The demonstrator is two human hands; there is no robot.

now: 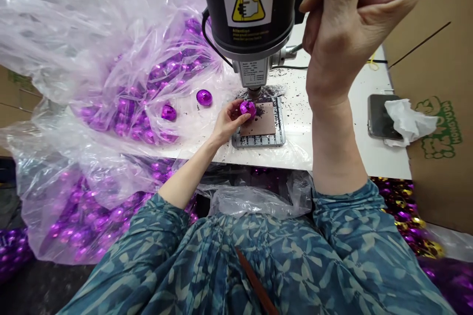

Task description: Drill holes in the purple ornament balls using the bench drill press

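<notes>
- Ball [248,108] sits, in the head view, over the far left corner of the pad [266,123], just below the drill [253,34]; I cannot tell whether drill and ball touch.
- Left hand [225,122] pinches it between thumb and fingertips, on its near and left side.
- Right hand [349,19] is raised beside the drill, fingers curled towards a metal rod [291,52]; from here I cannot tell what, if anything, they close on.
- I judge the step in hand to be placing the ball under the drill and steadying it there.
- As I read it, the next move calls for a centred ball, a firm pinch and fingertips clear of the drill's tip.
- The ball is round, glossy and faceted, so I would expect it to roll if the pinch slackened.
- The pad is flat, brown and matt, on a grey slotted metal base [258,143] strewn with dark flakes [275,90].
- Two loose balls [204,98] lie on the smooth white table [297,145], beside a crinkled clear plastic bag [121,44] heaped with similar shiny purple ones.
</notes>
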